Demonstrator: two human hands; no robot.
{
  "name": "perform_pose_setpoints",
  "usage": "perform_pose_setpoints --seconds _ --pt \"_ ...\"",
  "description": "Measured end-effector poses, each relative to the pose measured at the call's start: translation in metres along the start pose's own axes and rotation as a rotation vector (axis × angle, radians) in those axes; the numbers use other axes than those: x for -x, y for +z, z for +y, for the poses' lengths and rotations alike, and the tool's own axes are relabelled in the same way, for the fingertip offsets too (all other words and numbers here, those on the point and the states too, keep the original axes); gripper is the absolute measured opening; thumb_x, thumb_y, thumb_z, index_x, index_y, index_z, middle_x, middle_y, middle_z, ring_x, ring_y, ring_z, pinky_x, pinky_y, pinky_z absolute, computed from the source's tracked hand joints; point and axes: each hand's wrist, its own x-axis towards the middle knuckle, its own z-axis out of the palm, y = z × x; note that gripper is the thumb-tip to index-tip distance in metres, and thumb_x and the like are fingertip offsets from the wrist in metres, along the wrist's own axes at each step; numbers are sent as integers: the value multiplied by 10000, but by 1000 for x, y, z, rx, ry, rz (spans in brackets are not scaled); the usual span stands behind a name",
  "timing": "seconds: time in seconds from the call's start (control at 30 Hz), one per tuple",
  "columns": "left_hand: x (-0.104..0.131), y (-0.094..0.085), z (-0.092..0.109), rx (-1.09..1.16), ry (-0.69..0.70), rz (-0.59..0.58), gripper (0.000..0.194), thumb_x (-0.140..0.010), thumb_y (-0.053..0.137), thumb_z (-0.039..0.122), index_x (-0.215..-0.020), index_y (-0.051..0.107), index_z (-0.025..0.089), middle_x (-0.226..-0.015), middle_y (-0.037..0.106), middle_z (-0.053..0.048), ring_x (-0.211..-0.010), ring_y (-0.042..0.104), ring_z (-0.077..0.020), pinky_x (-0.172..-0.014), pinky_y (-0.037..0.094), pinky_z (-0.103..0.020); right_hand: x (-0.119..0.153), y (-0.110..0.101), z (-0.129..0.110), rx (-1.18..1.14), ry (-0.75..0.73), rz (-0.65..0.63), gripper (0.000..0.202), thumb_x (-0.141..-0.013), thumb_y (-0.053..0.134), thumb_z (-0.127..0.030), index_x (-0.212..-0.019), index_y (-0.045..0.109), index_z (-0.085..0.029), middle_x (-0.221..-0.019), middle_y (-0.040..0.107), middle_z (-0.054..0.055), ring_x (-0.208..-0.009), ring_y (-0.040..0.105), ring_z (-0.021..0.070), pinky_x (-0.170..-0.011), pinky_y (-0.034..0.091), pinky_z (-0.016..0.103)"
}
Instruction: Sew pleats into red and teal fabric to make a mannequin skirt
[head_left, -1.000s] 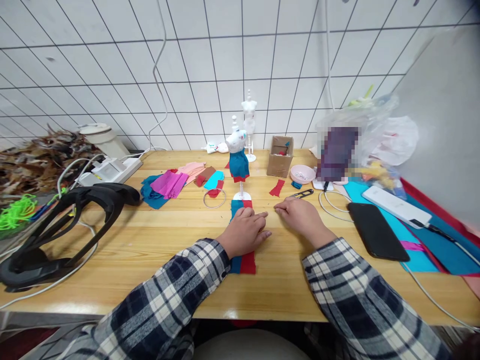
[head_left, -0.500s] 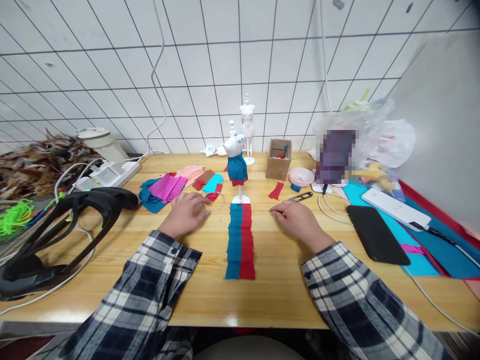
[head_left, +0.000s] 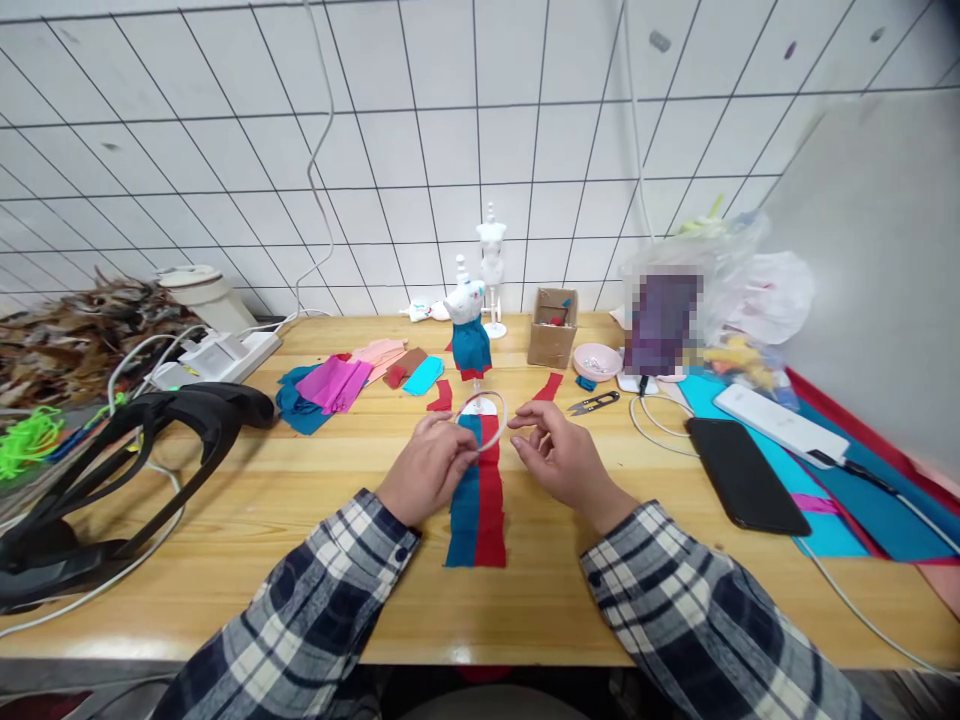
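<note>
My left hand (head_left: 431, 465) is closed on a thin, pale ring (head_left: 503, 425), holding it over the upper end of a cloth strip. The strip (head_left: 478, 520) is half blue and half red and lies flat on the table. To the right of the ring, my right hand (head_left: 562, 460) has its thumb and forefinger apart and holds nothing. Just beyond the ring stands a small white dress form (head_left: 469, 300) wearing a white patterned top and a blue skirt (head_left: 471, 345) with a red hem. The ring and left hand partly cover the strip's top.
Thread snips (head_left: 595, 403), a pink bowl (head_left: 598, 361) and a cardboard box (head_left: 553, 328) lie beyond my right hand. Folded cloth (head_left: 337, 384) is at the back left. A black headset (head_left: 225, 430) sits on the left, a black phone (head_left: 746, 475) on the right. A bare white dress form (head_left: 492, 250) stands behind.
My left hand has brought the ring rightward from beside the cloth scraps to above the strip. My right hand has moved left, away from the snips, and its fingers have parted.
</note>
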Motion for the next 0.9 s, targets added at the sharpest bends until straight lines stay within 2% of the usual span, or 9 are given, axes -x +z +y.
perform_pose_setpoints --seconds 0.13,0.23,0.47,0.7,0.9 --pt "0 10 13 -86 118 17 186 -946 481 178 -1123 535 194 -972 709 -40 -889 648 -171 -1004 415 -408 5 6 -9 -94 -132 50 274 -878 615 -312 -1132 579 -216 -1046 701 71 -780 660 151 -595 534 242" --pt "0 12 12 -126 146 35 211 -940 501 182 -1144 554 199 -969 718 -43 -886 659 -168 -977 441 -394 6 9 -11 -112 -176 80 289 -862 652 -310 -1131 598 -218 -1038 704 68 -799 661 153 -605 549 241" --pt "0 11 8 -154 165 49 232 -927 516 203 -1138 610 182 -893 701 -66 -854 641 -192 -828 508 -356 6 12 -12 -177 -107 82 203 -858 661 -287 -1048 630 -224 -942 718 33 -727 672 135 -592 548 232" --pt "1 10 6 -138 163 15 283 -916 509 170 -1183 602 182 -906 695 -72 -854 622 -197 -834 503 -365 7 14 -12 -167 -82 81 116 -874 634 -322 -943 639 -228 -895 734 38 -692 666 146 -607 548 263" --pt "-2 8 7 -86 189 -36 296 -875 466 83 -1126 592 177 -1038 714 -71 -971 632 -195 -984 453 -393 9 13 -12 -330 -66 51 431 -838 686 -332 -1210 488 -243 -1119 723 79 -698 681 141 -579 556 261"
